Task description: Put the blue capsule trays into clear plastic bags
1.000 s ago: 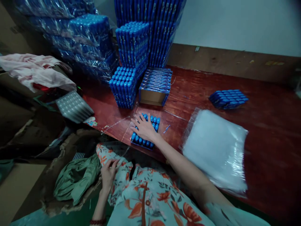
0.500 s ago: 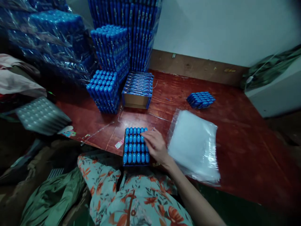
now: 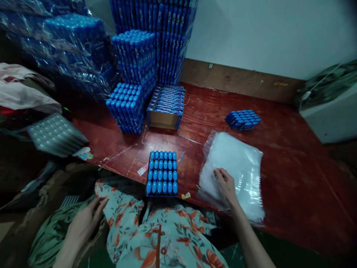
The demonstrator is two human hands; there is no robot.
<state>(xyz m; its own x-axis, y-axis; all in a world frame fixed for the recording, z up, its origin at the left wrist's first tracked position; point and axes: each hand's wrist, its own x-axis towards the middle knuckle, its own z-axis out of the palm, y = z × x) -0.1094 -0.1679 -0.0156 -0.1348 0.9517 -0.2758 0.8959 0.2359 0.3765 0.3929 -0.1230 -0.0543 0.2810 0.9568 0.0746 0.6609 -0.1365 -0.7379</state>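
Note:
At the front edge of the table stands a tray of blue capsule-topped pieces (image 3: 161,175), set in neat rows; neither hand touches it. My right hand (image 3: 225,183) is over the stack of clear plastic bags (image 3: 240,160), its fingers bent together against the left part of the top bag. Low on the left, my left hand (image 3: 87,219) hovers near my floral-clad leg, fingers apart and holding nothing.
Behind the tray are an open-fronted blue carton (image 3: 165,115) and a block of blue-topped packs (image 3: 125,108). Taller stacks (image 3: 136,56) rise behind. A small blue pack (image 3: 242,119) lies at right. Grey moulded trays (image 3: 57,134) sit at left.
My right hand has left the blue tray and moved right onto the plastic bags. My left hand has come into view at lower left. The camera view has shifted slightly.

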